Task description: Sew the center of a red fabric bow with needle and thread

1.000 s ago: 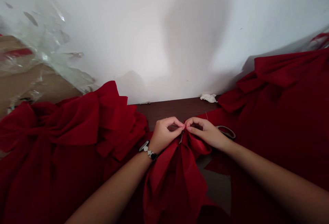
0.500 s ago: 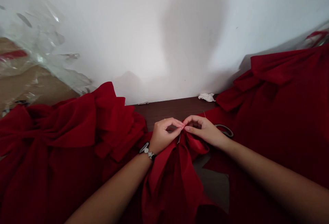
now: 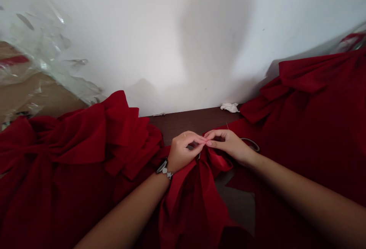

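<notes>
A pleated piece of red fabric lies in front of me on a dark table. My left hand, with a watch on its wrist, pinches the gathered top of the fabric. My right hand pinches the same spot from the other side, so the fingertips of both hands meet. A small metal clip shows just under the fingertips. A thin needle or thread sticks up behind my right hand; which it is I cannot tell.
A heap of finished red bows lies on the left and more red fabric on the right. Scissors lie partly behind my right hand. A white scrap sits by the white wall. Clear plastic over cardboard fills the upper left.
Both hands have stayed pinched on the top of the fabric and shifted only slightly. The view has tilted a little.
</notes>
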Tool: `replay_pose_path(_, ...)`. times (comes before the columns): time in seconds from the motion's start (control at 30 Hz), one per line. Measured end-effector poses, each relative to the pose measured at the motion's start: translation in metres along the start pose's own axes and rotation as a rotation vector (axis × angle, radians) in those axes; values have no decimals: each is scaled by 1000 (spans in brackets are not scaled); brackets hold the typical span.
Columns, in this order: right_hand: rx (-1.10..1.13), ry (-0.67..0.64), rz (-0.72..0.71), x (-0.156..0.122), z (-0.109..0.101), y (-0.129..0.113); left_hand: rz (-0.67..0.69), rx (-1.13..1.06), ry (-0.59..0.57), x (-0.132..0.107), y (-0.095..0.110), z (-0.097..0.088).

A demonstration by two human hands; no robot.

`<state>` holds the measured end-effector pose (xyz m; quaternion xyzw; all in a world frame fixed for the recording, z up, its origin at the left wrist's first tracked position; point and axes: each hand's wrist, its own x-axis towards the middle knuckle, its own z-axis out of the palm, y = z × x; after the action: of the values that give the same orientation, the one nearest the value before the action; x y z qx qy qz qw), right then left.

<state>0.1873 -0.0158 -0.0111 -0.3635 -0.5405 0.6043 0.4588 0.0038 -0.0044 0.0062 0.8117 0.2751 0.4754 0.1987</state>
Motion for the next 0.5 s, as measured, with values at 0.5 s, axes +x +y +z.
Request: replay_pose_path(0.5,59,14,-81,-3,0,-3,-78,-55,-51,1,-1,-2)
